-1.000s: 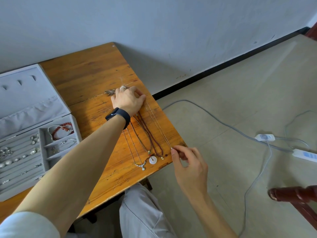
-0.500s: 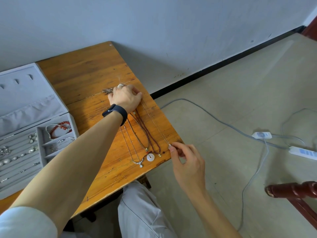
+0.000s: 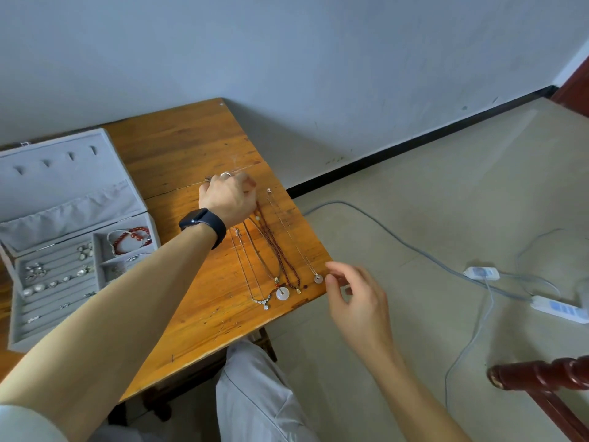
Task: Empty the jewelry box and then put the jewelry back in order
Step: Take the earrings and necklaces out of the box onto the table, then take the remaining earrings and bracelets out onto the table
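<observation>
Wood table [image 3: 191, 148]: necklaces [image 3: 277, 250] in rows at right edge.
L hand [image 3: 228, 199] on top ends, grip can't tell; R hand [image 3: 357, 291] off edge, loose, empty.

wooden desk [image 3: 191, 148], worn top. open grey jewelry box [image 3: 63, 193] sits at its left end. necklaces [image 3: 280, 250] lie stretched side by side by the right edge, pendants toward the near edge.
</observation>
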Action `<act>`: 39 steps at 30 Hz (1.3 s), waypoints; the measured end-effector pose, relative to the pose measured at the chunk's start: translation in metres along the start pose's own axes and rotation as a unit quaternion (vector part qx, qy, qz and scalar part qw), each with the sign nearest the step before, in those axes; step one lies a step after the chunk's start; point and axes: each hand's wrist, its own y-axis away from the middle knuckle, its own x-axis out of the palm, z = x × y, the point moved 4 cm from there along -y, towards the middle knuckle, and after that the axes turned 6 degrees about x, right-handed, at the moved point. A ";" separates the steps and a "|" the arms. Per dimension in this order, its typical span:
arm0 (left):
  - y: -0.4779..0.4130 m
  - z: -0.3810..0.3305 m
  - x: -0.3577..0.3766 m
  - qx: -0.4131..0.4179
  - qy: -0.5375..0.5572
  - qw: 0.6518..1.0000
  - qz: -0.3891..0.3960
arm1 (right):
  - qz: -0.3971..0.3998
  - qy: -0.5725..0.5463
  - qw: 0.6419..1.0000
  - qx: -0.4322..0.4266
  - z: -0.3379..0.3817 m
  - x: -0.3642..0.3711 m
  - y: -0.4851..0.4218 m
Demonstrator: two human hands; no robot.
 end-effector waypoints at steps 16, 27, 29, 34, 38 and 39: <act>0.182 0.042 -0.046 -0.010 -0.062 0.998 -0.027 | 0.159 0.133 0.953 -0.221 0.115 0.031 -0.016; 0.258 0.131 -0.091 -0.117 -0.042 0.983 -0.132 | 0.224 0.094 0.922 -0.300 0.191 0.107 0.021; 0.264 0.150 -0.098 -0.136 -0.036 0.979 -0.150 | 0.228 0.094 0.916 -0.317 0.204 0.122 0.023; 0.255 0.201 -0.114 -0.178 -0.047 0.969 -0.166 | 0.239 0.103 0.898 -0.355 0.242 0.162 0.017; 0.229 0.233 -0.121 -0.198 -0.103 0.964 -0.143 | 0.240 0.108 0.887 -0.378 0.275 0.202 0.005; 0.223 0.240 -0.122 -0.202 -0.122 0.962 -0.139 | 0.243 0.110 0.885 -0.381 0.281 0.214 0.001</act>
